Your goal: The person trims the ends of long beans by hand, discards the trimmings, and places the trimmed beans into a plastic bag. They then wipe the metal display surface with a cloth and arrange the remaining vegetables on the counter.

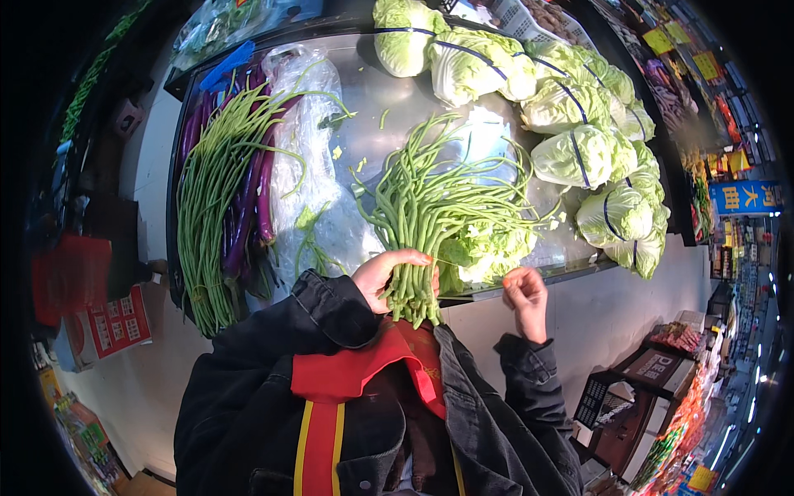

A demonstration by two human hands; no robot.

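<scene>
A thick bunch of green yardlong beans [412, 217] fans out in front of me over a metal display counter [378, 93]. My left hand [394, 276] is wrapped around the bunch near its lower, even ends, thumb across the front. To the right, my right hand [526, 301] pinches the end of a thin, light-coloured tie [465, 265] between thumb and fingertips. The tie runs taut from the bunch near my left thumb to these fingers. Loose cabbage leaves [493, 251] lie just behind the tie, partly beneath the bean tips.
Another bean bunch [208, 211] rests over purple eggplants [263, 192] on the left. Crumpled clear plastic [310, 161] lies beside them. Napa cabbages [574, 155] with dark bands line the right and far side. The counter's front edge [558, 273] runs before me.
</scene>
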